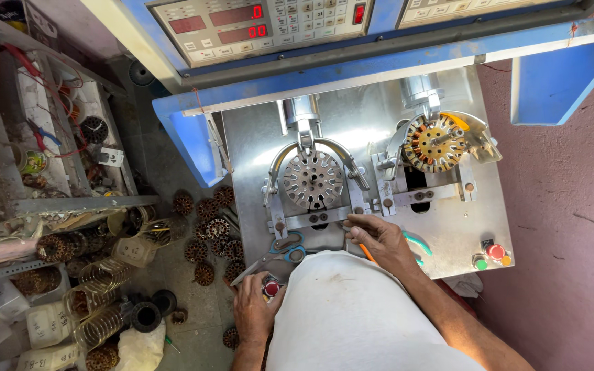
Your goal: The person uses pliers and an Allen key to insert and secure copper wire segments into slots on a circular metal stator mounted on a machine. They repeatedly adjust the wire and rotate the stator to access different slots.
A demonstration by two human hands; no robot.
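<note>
Left hand [254,310] on red button [271,288], scissors [284,251] just above.

The person's white-clothed torso [352,316] hides the near edge of the metal work plate [448,227] and most of the orange-handled tool [368,253] under the right hand [379,240]. The left hand [252,309] covers part of a red button [271,288], and its forearm is cut off by the bottom edge. The top edge cuts off the control panel [256,24]; the small parts on the left shelf [70,130] are too tiny to identify.
</note>
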